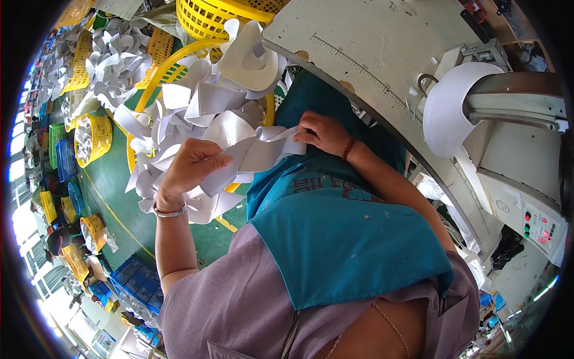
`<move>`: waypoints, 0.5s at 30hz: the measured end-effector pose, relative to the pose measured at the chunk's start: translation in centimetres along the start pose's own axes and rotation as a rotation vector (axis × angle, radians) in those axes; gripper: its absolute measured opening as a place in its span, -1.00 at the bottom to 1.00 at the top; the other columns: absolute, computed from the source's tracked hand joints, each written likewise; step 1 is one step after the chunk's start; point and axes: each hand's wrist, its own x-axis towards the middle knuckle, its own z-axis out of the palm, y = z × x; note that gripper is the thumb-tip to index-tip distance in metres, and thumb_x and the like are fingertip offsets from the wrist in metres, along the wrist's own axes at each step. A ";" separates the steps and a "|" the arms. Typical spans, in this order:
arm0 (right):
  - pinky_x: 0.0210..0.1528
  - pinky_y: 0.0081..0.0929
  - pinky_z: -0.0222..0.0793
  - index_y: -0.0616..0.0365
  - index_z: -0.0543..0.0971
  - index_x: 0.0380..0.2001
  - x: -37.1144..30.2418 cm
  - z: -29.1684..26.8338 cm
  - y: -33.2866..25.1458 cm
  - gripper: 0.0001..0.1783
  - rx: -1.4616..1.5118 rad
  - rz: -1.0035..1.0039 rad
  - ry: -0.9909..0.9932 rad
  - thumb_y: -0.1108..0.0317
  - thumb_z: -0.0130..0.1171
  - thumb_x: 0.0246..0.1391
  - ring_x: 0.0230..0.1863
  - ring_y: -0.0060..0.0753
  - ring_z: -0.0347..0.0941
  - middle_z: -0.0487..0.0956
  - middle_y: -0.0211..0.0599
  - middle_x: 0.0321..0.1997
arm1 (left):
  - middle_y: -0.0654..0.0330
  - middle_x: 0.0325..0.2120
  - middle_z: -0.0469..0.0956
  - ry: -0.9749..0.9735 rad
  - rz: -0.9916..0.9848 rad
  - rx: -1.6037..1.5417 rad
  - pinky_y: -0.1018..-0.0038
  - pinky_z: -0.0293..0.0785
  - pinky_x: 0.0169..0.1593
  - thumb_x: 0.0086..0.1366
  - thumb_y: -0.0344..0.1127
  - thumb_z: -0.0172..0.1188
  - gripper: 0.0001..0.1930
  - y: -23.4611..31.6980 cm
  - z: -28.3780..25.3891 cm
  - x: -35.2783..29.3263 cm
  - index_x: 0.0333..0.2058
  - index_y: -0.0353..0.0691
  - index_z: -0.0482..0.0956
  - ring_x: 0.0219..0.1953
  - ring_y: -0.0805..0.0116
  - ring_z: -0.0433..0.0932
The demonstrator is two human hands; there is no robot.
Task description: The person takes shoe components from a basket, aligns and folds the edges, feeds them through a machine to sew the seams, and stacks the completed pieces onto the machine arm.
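1. Right, both hands were busy: the left hand point(194, 166) had its thumb laid over the near side of a smooth white curved sheet piece point(256, 157), pinching it against the fingers.
2. Over at the other end, the right hand point(324, 133) nipped the same piece between thumb and fingertips, so it stretched across between the two; whether it was one layer or several, you could not tell.
3. And where was it? Up off the lap, just beside the teal cloth apron point(353, 245), in front of a heap of white curled sheet pieces point(200, 103) piled high in a round yellow plastic basket point(156, 78).
4. Across to the right, a pale, chipped worktop point(371, 42) with a printed scale sat next to a light-grey machine point(514, 161), and a rounded white sheet point(445, 110) hung on the machine's arm.
5. Away to the left, blue plastic crates point(137, 281) stood on the green floor point(113, 182).
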 end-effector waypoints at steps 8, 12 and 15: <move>-0.37 -0.29 0.35 0.14 0.45 -0.51 -0.7 0.3 2.1 -0.70 -0.096 -0.024 0.007 0.12 0.16 0.00 -0.41 -0.18 0.44 0.42 -0.30 -0.43 | 0.27 -0.65 0.51 0.427 0.692 -0.037 0.61 0.35 -0.53 0.19 -0.18 0.14 -0.69 -3.8 -2.1 -1.9 -0.54 -0.36 0.56 -0.66 0.53 0.39; -0.39 -0.34 0.34 0.15 0.46 -0.51 -2.0 -0.7 1.1 -0.73 -0.049 0.009 0.056 0.16 0.18 -0.01 -0.42 -0.19 0.42 0.42 -0.30 -0.42 | 0.31 -0.71 0.43 0.416 0.012 -0.273 0.62 0.32 -0.52 0.12 -0.30 0.10 -0.77 1.9 -5.0 -4.8 -0.59 -0.37 0.50 -0.65 0.56 0.36; -0.38 -0.50 0.30 0.21 0.45 -0.50 -1.6 -1.4 -1.4 -0.77 0.148 0.054 0.047 0.29 0.24 -0.03 -0.43 -0.33 0.39 0.41 -0.28 -0.41 | 0.43 -0.73 0.26 0.059 -0.040 -0.177 0.59 0.04 -0.59 0.11 -0.39 0.17 -0.75 2.1 -2.5 -1.9 -0.67 -0.35 0.38 -0.61 0.71 0.16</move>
